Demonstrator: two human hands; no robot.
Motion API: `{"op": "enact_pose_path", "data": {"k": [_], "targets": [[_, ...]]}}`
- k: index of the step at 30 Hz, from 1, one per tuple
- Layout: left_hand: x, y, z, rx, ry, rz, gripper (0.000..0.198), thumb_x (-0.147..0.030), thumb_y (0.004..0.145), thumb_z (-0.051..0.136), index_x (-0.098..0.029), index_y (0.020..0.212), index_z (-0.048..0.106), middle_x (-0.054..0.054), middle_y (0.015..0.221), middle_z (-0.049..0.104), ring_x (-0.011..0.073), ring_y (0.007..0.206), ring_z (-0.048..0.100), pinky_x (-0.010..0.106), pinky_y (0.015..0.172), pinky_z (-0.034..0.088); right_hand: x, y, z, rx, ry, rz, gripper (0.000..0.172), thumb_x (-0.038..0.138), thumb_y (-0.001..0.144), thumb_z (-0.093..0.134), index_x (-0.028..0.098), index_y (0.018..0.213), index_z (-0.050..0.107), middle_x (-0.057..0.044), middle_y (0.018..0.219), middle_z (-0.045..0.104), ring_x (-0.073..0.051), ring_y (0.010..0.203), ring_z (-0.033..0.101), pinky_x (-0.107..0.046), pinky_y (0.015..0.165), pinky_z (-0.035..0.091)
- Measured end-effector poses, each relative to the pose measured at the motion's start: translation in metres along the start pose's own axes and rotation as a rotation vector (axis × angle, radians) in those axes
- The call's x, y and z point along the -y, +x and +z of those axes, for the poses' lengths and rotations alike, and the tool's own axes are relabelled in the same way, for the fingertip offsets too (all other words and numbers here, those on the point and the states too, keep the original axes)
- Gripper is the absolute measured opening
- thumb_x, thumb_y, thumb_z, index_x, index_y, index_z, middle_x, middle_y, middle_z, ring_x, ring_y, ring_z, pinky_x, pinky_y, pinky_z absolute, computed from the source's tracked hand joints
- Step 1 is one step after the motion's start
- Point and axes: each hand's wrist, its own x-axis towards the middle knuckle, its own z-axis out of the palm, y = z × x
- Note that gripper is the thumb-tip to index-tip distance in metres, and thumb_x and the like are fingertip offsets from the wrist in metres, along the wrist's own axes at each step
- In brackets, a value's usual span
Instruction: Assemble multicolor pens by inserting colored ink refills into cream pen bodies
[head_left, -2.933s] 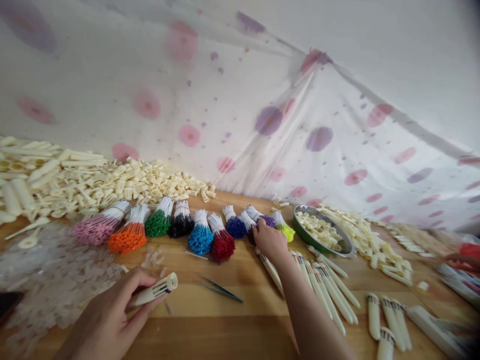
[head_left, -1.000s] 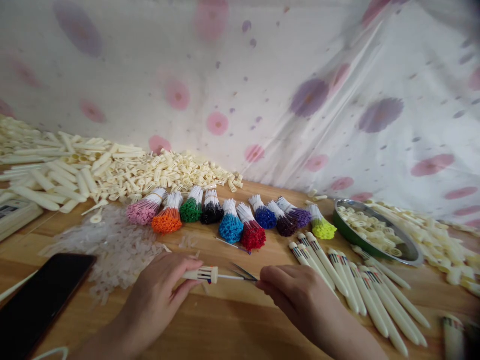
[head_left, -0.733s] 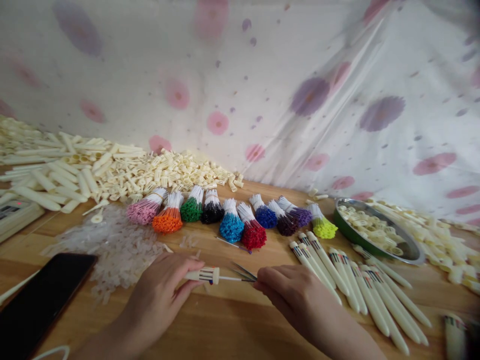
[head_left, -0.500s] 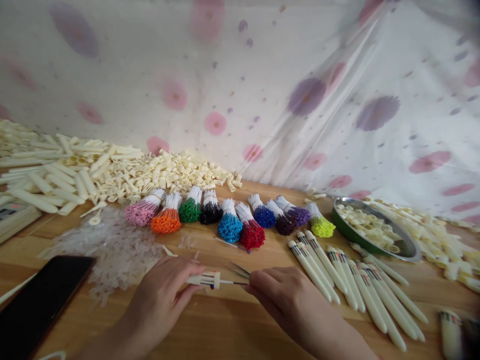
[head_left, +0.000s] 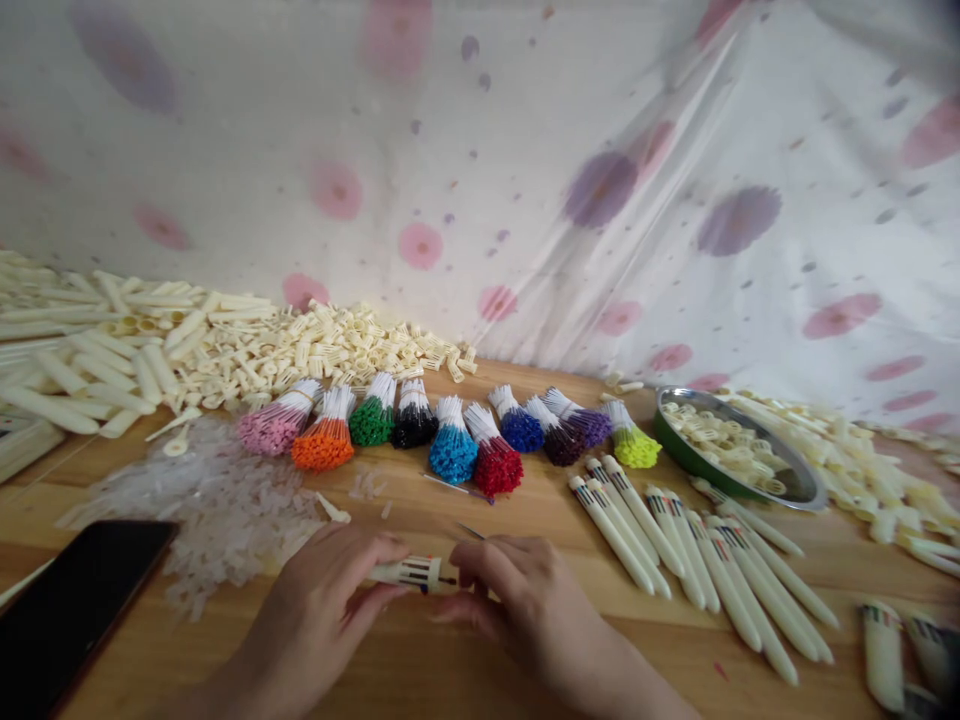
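Observation:
Near the front middle of the table, my left hand point(head_left: 322, 600) is closed around a cream multicolour pen body point(head_left: 417, 573), its slotted end turned right. Coloured pieces show in the slots, and a short dark tip point(head_left: 448, 581) pokes out of that end. My right hand point(head_left: 525, 595) is closed close beside this tip, its thumb and finger almost touching it. A thin metal point of tweezers point(head_left: 471, 531) sticks out above the right fingers; the rest is hidden in the hand. Behind both hands stand bundled pen refills, among them red point(head_left: 499, 465), light blue point(head_left: 452, 455) and orange point(head_left: 323, 440).
Clear plastic bits point(head_left: 217, 520) and a black phone point(head_left: 90, 600) lie left. Heaped cream pen parts point(head_left: 337, 345) fill the back left. On the right are finished-looking pens point(head_left: 622, 535) and a green-sided metal bowl point(head_left: 664, 440) of cream rings. A loose refill point(head_left: 457, 487) lies before the bundles.
My right hand has moved left to the pen body's slotted end. The white refill length that stretched between the hands no longer shows; only a short dark tip does. The view has shifted slightly.

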Motion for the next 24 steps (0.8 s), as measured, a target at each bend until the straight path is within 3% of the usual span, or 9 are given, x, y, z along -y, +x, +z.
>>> {"op": "enact_pose_path", "data": {"k": [4,9,14,16,24], "targets": [[0.005,0.0,-0.003,-0.016,0.029,-0.006,0.008,-0.026,0.087,0.05,-0.026,0.091,0.056,-0.002,0.077,0.073,0.0168,0.071,0.07,0.028,0.064,0.055,-0.02,-0.003,-0.001,-0.015,0.003,0.191,0.032,0.05,0.088,0.048,0.018,0.092,0.05,0.001,0.066,0.062,-0.012,0.054,0.057,-0.021,0.051,0.04],[0.011,-0.003,-0.004,-0.012,0.01,-0.081,0.009,-0.025,0.082,0.055,-0.026,0.091,0.058,-0.002,0.08,0.073,0.0163,0.074,0.069,0.026,0.067,0.055,-0.048,-0.008,0.012,0.13,-0.285,0.356,0.035,0.039,0.074,0.069,0.016,0.095,0.054,-0.009,0.092,0.062,-0.024,0.083,0.06,-0.033,0.069,0.046],[0.014,-0.003,-0.004,-0.008,-0.061,-0.186,0.01,-0.025,0.079,0.059,-0.028,0.089,0.061,-0.003,0.082,0.073,0.0161,0.076,0.07,0.025,0.068,0.056,-0.054,-0.007,0.031,0.173,-0.32,0.414,0.008,0.023,0.083,0.06,0.016,0.082,0.055,-0.009,0.086,0.062,-0.024,0.078,0.059,-0.033,0.068,0.046],[0.015,-0.005,-0.002,0.008,-0.102,-0.259,0.01,-0.026,0.078,0.06,-0.029,0.087,0.061,-0.003,0.083,0.073,0.0165,0.076,0.07,0.026,0.069,0.056,-0.052,-0.006,0.033,0.162,-0.307,0.421,0.006,0.018,0.084,0.057,0.017,0.078,0.055,-0.008,0.083,0.063,-0.023,0.075,0.06,-0.032,0.066,0.045],[0.022,-0.011,0.004,0.152,-0.378,-0.607,0.014,-0.034,0.079,0.056,-0.028,0.091,0.06,0.001,0.097,0.071,0.0204,0.09,0.069,0.031,0.075,0.056,-0.05,-0.006,0.007,0.054,-0.161,0.494,0.005,0.014,0.084,0.055,0.018,0.087,0.056,-0.004,0.082,0.066,-0.016,0.07,0.064,-0.024,0.061,0.047]]}}
